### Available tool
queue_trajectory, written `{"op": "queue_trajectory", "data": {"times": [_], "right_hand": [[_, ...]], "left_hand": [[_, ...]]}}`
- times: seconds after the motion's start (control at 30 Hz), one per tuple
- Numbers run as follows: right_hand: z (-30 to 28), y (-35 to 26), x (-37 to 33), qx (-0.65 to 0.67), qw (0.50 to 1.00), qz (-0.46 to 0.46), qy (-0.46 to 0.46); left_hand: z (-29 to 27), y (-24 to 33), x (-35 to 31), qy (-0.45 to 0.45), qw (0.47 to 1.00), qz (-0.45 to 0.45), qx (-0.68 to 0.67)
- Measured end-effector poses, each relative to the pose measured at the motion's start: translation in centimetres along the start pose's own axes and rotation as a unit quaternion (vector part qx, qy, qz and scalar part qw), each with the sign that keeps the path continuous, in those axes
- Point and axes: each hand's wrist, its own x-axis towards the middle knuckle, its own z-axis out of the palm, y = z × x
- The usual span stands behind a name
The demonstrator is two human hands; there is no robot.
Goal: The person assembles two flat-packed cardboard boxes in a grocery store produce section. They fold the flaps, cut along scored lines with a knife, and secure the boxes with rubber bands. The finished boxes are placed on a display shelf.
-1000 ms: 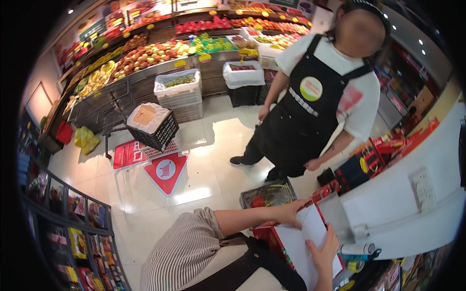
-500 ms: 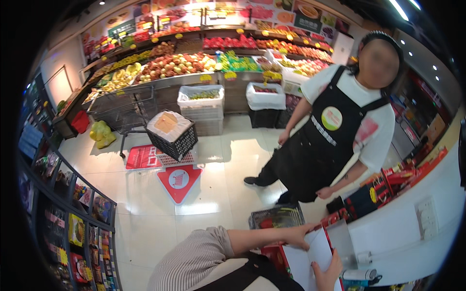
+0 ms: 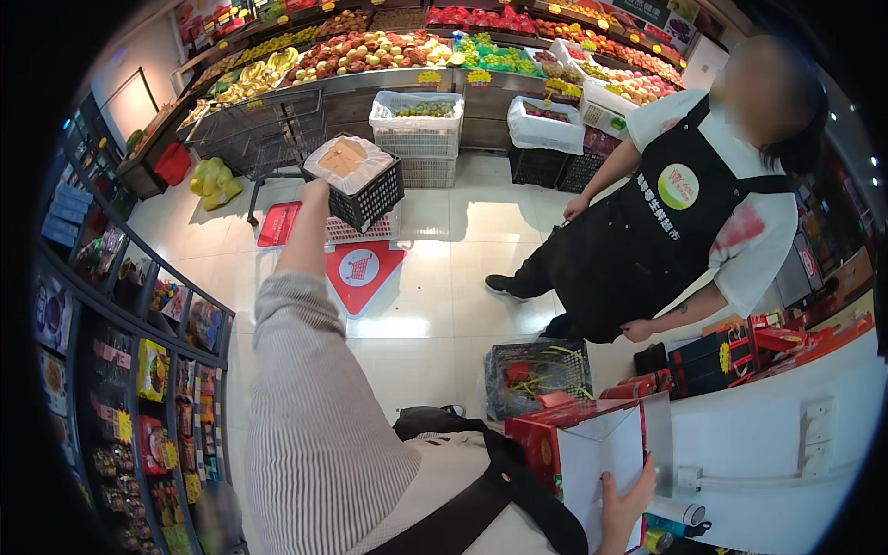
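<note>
My right hand [image 3: 627, 499] is at the near right edge of a red box [image 3: 538, 451], its thumb on the white face [image 3: 592, 453] and its fingers at the side. The white face has a fold line down it. My left arm [image 3: 305, 277] stretches forward over the floor. At its end my left hand [image 3: 316, 194] appears in front of the black plastic crate [image 3: 368, 205], but its fingers are hidden from me, and whether it touches the crate cannot be told. The crate holds a white liner and a brown cardboard piece, and stands on a lighter crate.
A person in a black apron [image 3: 638, 250] stands at the right. A dark crate [image 3: 539, 370] with greens sits on the floor beyond the red box. Snack shelves [image 3: 139, 388] line the left; fruit stands [image 3: 370, 55] and a shopping cart [image 3: 268, 129] are at the back. Bottles [image 3: 678, 511] lie near my right hand.
My left hand has left the red box and reached far forward and left. My right hand stays on the box. The view has shifted, and the aproned person stands in much the same place.
</note>
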Motion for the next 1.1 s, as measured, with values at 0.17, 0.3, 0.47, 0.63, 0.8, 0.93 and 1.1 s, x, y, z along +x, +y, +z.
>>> {"op": "queue_trajectory", "data": {"times": [0.17, 0.3, 0.47, 0.63, 0.8, 0.93, 1.1], "right_hand": [[-0.9, -1.5, 0.3, -0.011, 1.000, 0.019, -0.012], [-1.0, -1.0, -0.2, 0.003, 1.000, 0.022, -0.001], [-0.8, -1.1, -0.1, -0.004, 1.000, -0.004, 0.007], [-0.6, -1.0, -0.3, -0.026, 0.999, 0.018, 0.006], [0.0, -0.8, -0.2, -0.018, 0.999, 0.028, 0.008], [-0.1, -1.2, 0.2, -0.015, 1.000, 0.021, -0.001], [0.1, -0.9, -0.1, -0.027, 0.999, 0.016, 0.006]], "left_hand": [[4.1, -8.8, -20.2, -0.448, 0.873, -0.029, 0.190], [4.7, -16.2, -41.9, -0.634, 0.627, -0.238, 0.385], [4.9, -21.9, -51.1, -0.694, 0.606, -0.191, 0.340], [6.0, -21.1, -50.7, -0.719, 0.570, -0.076, 0.390], [7.8, -15.7, -52.0, -0.706, 0.635, -0.105, 0.295], [10.6, -9.6, -55.3, -0.727, 0.652, -0.033, 0.215], [13.1, -6.0, -59.6, -0.791, 0.578, 0.069, 0.187]]}}
